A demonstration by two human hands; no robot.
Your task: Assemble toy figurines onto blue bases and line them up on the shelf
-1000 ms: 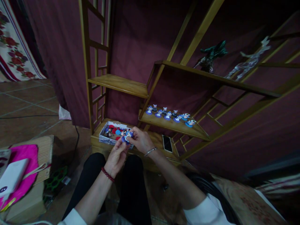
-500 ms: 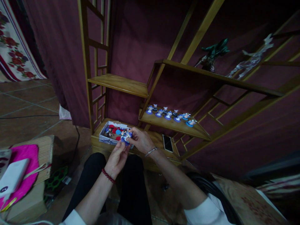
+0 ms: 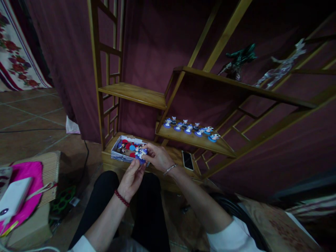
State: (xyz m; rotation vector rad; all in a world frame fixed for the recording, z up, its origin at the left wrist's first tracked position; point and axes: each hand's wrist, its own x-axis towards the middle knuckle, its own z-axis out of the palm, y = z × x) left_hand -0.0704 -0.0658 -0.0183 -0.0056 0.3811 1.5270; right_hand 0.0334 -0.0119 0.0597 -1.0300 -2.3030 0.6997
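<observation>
A small purple-and-white figurine [image 3: 141,155] is held between both hands above the near right side of an open box [image 3: 122,158]. My left hand [image 3: 132,177] grips its purple base from below with fingers and thumb. From the right, the fingers of my right hand [image 3: 158,156] pinch the figurine's upper part. Inside the box lie more figurines [image 3: 122,147] and red and blue round pieces [image 3: 132,147]; its right side is partly hidden by my hands. Several purple, black and blue figurines [image 3: 188,129] stand in rows on the shelf [image 3: 181,137] beyond my right hand.
A phone [image 3: 187,160] lies on the low board right of my right hand. Above are an upper left shelf [image 3: 133,94] and a higher right shelf holding a dark green statuette [image 3: 238,61] and a clear deer-like statuette [image 3: 285,66]. A white device [image 3: 15,197] rests on pink cloth at left.
Both hands stay over the box, still holding the figurine, with only a very slight shift of the fingers and wrists. The figurines on the shelf have not moved.
</observation>
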